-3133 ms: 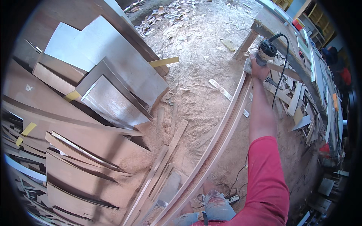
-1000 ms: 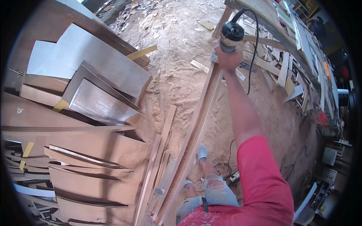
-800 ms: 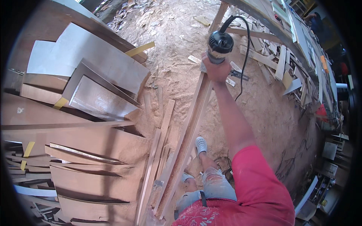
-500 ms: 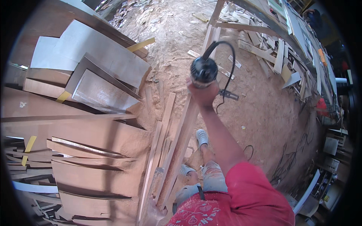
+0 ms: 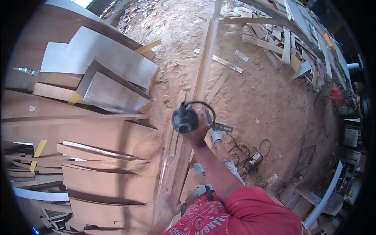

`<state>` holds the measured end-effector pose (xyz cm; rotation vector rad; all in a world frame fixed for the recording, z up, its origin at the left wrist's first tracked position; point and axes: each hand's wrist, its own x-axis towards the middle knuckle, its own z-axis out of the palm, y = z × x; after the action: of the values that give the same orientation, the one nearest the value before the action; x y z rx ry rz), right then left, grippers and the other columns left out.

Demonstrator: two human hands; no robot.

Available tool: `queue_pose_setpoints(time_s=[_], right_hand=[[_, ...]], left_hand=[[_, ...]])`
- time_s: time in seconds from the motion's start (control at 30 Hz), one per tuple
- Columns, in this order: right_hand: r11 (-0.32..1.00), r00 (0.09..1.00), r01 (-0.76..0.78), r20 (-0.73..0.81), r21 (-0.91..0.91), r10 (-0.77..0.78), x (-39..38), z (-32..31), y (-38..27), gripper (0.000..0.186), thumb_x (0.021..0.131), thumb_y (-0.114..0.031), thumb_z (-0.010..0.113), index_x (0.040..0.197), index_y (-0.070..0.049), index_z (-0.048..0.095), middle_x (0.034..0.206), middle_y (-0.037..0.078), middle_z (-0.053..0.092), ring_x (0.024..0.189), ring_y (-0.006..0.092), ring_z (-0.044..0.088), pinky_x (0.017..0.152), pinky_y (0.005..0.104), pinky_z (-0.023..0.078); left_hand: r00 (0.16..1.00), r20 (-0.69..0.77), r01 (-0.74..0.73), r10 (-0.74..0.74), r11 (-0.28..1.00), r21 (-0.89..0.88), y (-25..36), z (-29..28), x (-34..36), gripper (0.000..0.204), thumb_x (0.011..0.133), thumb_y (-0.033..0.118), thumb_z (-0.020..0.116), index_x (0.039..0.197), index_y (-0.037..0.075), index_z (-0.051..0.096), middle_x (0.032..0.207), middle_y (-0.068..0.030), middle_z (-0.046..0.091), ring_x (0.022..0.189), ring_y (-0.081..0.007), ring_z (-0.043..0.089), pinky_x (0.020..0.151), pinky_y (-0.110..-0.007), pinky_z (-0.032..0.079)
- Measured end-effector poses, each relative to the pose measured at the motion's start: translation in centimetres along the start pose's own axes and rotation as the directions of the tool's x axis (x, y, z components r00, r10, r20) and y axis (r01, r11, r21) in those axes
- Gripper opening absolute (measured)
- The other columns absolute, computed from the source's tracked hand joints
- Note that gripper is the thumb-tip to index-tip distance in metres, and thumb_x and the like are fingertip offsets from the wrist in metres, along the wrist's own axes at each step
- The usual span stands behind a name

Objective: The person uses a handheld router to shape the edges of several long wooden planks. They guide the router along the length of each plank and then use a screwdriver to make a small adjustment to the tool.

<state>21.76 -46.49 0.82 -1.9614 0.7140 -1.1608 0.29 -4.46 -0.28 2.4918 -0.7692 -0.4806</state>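
My right hand (image 5: 200,127) is closed around the black, round body of a corded handheld router (image 5: 185,119). Its cable loops from the top over to the right. Below it runs a long wooden board (image 5: 201,74), which stretches away from me; the router's base and its contact with the wood are hidden from above. Down near my body, my left hand (image 5: 169,201) grips the near part of the board, its fingers somewhat blurred. Narrow wood strips (image 5: 166,152) lie along the board's left side.
Large dusty panels (image 5: 98,51) and stacked sheets (image 5: 102,184) fill the left. Sawdust covers the floor. Offcuts (image 5: 270,43) are heaped at the far right. A power socket box (image 5: 255,158) and tangled cables lie right of my feet. A slim plank (image 5: 227,64) rests beyond.
My right hand has drawn the router nearer along the board, toward me and to the left. My left hand stays at the board's near part. The view has shifted slightly.
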Motion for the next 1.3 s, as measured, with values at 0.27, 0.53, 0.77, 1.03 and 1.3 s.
queue_pose_setpoints(time_s=[0.27, 0.53, 0.77, 1.03, 1.3], right_hand=[[0.967, 0.996, -0.094, 0.020, 0.236, 0.092, 6.7, 3.1, 4.9, 0.069, 0.068, -0.048, 0.104, 0.113, -0.007, 0.072, 0.104, 0.015, 0.077, 0.092, 0.0361, 0.077, 0.083, 0.0467, 0.063], [0.997, 0.996, -0.071, -0.045, 0.025, 0.072, 12.5, 4.2, 4.8, 0.047, 0.076, -0.029, 0.103, 0.110, -0.007, 0.080, 0.101, 0.007, 0.084, 0.092, 0.0164, 0.080, 0.086, 0.0355, 0.064], [0.984, 0.991, -0.130, 0.035, 0.118, 0.127, 5.3, 2.1, 1.7, 0.050, 0.077, -0.022, 0.100, 0.117, -0.004, 0.076, 0.105, 0.007, 0.083, 0.096, 0.0171, 0.080, 0.088, 0.0336, 0.064], [0.970, 0.976, -0.218, 0.045, 0.111, 0.214, -5.0, -0.8, -1.8, 0.065, 0.063, -0.035, 0.104, 0.114, -0.009, 0.073, 0.101, 0.011, 0.077, 0.093, 0.0361, 0.076, 0.083, 0.0469, 0.062], [0.998, 0.998, -0.065, -0.002, 0.009, 0.065, -9.4, -2.6, -4.3, 0.071, 0.064, -0.039, 0.102, 0.119, -0.008, 0.071, 0.102, 0.015, 0.073, 0.095, 0.0399, 0.075, 0.086, 0.0499, 0.061]], left_hand=[[0.994, 0.044, 0.101, -0.096, 0.989, -0.112, -0.2, 0.1, -0.7, 0.108, 0.078, 0.018, 0.083, 0.167, 0.002, 0.025, 0.158, -0.0428, 0.047, 0.149, -0.0628, 0.047, 0.127, -0.069, 0.038], [0.980, -0.132, -0.139, 0.146, 0.988, 0.066, 0.5, -0.1, 0.7, 0.117, 0.076, 0.018, 0.084, 0.171, 0.001, 0.016, 0.161, -0.0414, 0.045, 0.142, -0.0628, 0.053, 0.120, -0.066, 0.047], [0.991, -0.097, -0.091, 0.088, 0.996, -0.026, 0.4, 0.1, 0.2, 0.115, 0.078, 0.020, 0.088, 0.168, 0.002, 0.019, 0.165, -0.0425, 0.041, 0.152, -0.0617, 0.045, 0.128, -0.066, 0.039], [0.994, -0.067, -0.090, 0.087, 0.995, -0.048, 0.5, -0.1, 0.5, 0.120, 0.078, 0.018, 0.086, 0.171, -0.001, 0.013, 0.166, -0.0425, 0.039, 0.151, -0.0630, 0.046, 0.125, -0.064, 0.043], [0.998, -0.044, -0.055, 0.054, 0.998, -0.020, 0.8, 0.1, 0.2, 0.120, 0.078, 0.015, 0.085, 0.170, -0.004, 0.011, 0.162, -0.0428, 0.040, 0.150, -0.0644, 0.043, 0.126, -0.066, 0.038]])
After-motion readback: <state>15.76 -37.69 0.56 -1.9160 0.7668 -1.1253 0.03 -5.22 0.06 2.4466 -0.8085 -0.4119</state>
